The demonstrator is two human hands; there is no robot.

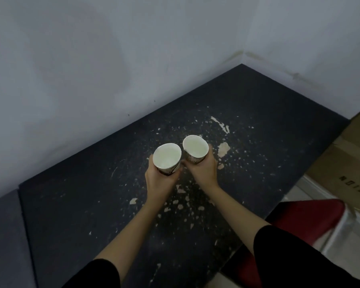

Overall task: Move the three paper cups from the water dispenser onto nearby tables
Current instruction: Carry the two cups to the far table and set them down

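Note:
I hold two white paper cups with dark printed patterns over a black table whose paint is chipped. My left hand is wrapped around the left paper cup. My right hand grips the right paper cup. Both cups tilt slightly toward me and show pale insides. Their rims nearly touch. I cannot tell whether the cup bottoms rest on the tabletop. No third cup and no water dispenser are in view.
The table stands in a corner between two white walls. A grey surface adjoins it on the left. A red stool stands at the right front, with cardboard boxes beyond it.

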